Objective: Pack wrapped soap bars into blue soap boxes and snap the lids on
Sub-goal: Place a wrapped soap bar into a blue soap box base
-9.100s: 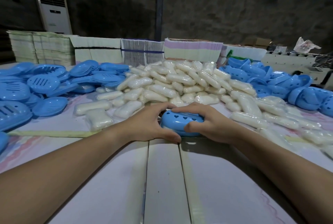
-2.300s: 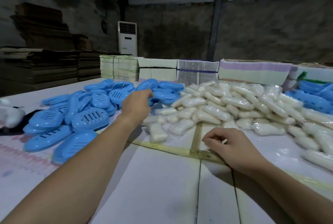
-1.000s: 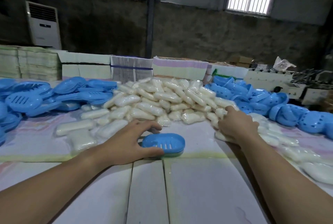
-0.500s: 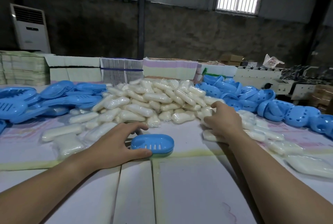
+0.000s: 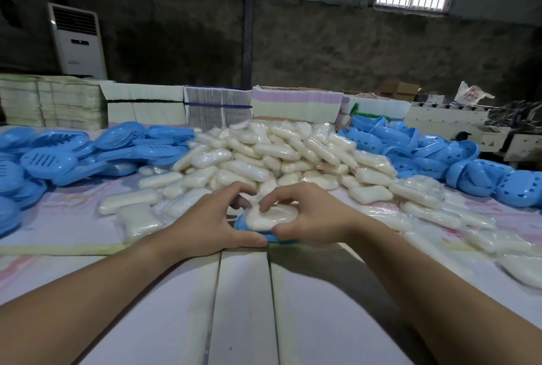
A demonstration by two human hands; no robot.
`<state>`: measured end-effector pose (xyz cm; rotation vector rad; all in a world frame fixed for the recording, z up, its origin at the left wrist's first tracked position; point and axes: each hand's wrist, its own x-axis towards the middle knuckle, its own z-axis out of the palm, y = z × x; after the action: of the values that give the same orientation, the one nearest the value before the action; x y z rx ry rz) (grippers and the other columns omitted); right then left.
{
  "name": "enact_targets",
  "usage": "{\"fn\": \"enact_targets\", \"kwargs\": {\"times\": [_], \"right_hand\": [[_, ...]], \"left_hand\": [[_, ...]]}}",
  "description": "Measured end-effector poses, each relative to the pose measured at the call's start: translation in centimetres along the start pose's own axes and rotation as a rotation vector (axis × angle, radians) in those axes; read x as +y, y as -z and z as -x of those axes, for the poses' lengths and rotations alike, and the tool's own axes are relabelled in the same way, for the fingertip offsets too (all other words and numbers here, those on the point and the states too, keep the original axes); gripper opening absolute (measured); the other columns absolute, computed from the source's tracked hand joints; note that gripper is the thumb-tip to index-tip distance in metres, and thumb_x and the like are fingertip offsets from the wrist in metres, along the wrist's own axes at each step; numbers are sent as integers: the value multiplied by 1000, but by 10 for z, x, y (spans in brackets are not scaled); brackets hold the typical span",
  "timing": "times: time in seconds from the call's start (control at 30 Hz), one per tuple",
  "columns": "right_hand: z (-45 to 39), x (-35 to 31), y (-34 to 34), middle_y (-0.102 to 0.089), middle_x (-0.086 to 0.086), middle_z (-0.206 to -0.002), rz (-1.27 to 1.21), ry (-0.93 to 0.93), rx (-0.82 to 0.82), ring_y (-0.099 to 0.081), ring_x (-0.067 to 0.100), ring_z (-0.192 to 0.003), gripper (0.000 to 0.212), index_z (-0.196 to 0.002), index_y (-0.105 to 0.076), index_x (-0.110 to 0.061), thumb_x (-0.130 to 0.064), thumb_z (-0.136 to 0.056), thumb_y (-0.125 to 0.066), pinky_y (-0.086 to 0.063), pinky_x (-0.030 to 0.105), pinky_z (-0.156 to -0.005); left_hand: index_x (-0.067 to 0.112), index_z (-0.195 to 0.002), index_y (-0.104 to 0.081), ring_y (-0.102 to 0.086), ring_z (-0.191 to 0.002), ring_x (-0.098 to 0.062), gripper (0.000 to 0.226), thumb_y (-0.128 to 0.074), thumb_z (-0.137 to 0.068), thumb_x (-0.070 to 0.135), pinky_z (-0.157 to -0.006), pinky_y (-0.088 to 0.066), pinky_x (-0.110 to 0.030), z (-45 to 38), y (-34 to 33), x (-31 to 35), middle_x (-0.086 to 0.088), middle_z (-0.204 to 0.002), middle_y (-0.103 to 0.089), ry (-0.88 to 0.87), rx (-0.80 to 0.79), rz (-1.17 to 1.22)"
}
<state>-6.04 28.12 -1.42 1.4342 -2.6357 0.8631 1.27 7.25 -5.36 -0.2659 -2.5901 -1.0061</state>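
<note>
You find no legible text, label, brand or number anywhere: the small dark mark on the front of the white air-conditioning unit [image 5: 78, 41] is too blurred to read, and the print on the plastic bag [image 5: 472, 94] at far right cannot be made out.

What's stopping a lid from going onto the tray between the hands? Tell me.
Only the hands themselves. The soap bar already lies in the blue tray; the right hand fingers rest on the soap, the left hand grips the tray's side. No lid is picked yet.
</note>
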Motion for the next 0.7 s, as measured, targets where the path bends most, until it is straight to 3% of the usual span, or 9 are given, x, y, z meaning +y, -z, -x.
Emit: {"fn": "enact_targets", "kwargs": {"times": [0.07, 0.13, 0.23, 0.33, 0.4, 0.47, 0.57, 0.7], "right_hand": [[-2, 0, -7, -69, -12, -109, -34, 5, -10, -62, 3, -99, 33, -105, -71, -37, -27, -73, -75, -50, 25, -89], [-3, 2, -9, -70, -14, -107, -92, 6, 6, -62, -1, -99, 32, -104, -71, -38, -29, -74, -75, -48, 18, -85], [-3, 6, -2, -69, -16, -109, -127, 28, 39, -59, -7, -103, 32, -107, -72, -35, -29, -76, -77, -37, 2, -77], [3, 13, 16, -66, -32, -100, -126, -12, 42, -57, -11, -99, 31, -102, -72, -38, -26, -74, -78, -36, -1, -73], [7, 19, 24, -64, -37, -94, -98, -61, -40, -57, -9, -96, 28, -97, -71, -41, -26, -75, -80, -39, 2, -70], [9, 26, 28, -68, -29, -96, -112, -105, -88, -60, -2, -96, 25, -96, -73, -38, -27, -75, -81, -41, 8, -71], [11, 32, 33, -75, -3, -93, -201, -141, -94, -67, 16, -93, 26, -98, -75, -31, -25, -73, -81, -51, 17, -75], [12, 34, 33, -76, 1, -82, -259, -144, -97, -69, 22, -85, 24, -94, -77, -25, -23, -71, -82, -50, 15, -70]], "left_hand": [[50, -114, -57, -58, -108, 5, 73, -82, -48, 70, -77, -49, -10, -1, 0, -1, 32, -106, -63, -10, -2, 9], [48, -106, -61, -58, -108, 2, 64, -81, -49, 68, -76, -47, -10, -2, 0, -2, 26, -107, -66, -19, 3, 12], [45, -100, -64, -58, -103, 3, 61, -80, -45, 68, -79, -51, -17, -2, -1, -3, 34, -102, -62, 9, 13, 9], [40, -96, -67, -58, -90, 8, 61, -80, -44, 68, -73, -48, -12, -3, -1, -4, 39, -97, -59, 39, 5, 22], [39, -97, -68, -59, -86, 7, 60, -80, -46, 68, -72, -45, -10, -3, 1, -5, 31, -99, -62, 66, -30, 29], [41, -99, -69, -60, -82, 3, 59, -78, -48, 69, -73, -44, -9, -2, 5, -5, 19, -105, -64, 97, -64, 55], [42, -102, -71, -60, -77, -2, 48, -80, -59, 63, -72, -44, -9, 0, 11, -4, 9, -108, -64, 131, -104, 85], [37, -109, -73, -66, -94, -16, 27, -78, -83, 42, -80, -47, -14, 0, 15, -6, 4, -107, -70, 151, -136, 123]]}}
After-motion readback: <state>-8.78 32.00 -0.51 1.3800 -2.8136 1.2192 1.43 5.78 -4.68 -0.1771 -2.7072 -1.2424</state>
